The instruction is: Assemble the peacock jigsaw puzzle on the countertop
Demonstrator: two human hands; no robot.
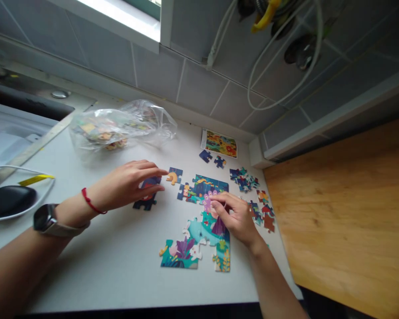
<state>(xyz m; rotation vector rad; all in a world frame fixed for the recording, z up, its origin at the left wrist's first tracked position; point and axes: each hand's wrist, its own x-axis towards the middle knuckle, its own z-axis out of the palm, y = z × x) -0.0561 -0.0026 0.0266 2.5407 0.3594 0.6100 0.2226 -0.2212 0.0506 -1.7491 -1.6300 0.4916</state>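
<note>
A partly joined jigsaw puzzle (194,230) lies on the white counter, with an underwater-blue top and teal, plant-covered lower parts. My right hand (237,217) is over its right side, thumb and forefinger pinched at a pink-and-purple puzzle piece (208,200); the fingertips hide part of it. My left hand (136,182) hovers with fingers stretched out above a dark blue and red joined section (146,203), partly covering it. Its forefinger tip comes close to a loose blue piece with a yellow arch (175,176).
Loose pieces (244,179) and more pieces (264,212) lie along the right. A picture card (220,143) rests near the wall. A clear plastic bag (119,126) holds pieces. At left are a black device (9,201) with a white cable and a sink edge; a wooden board (339,208) is right.
</note>
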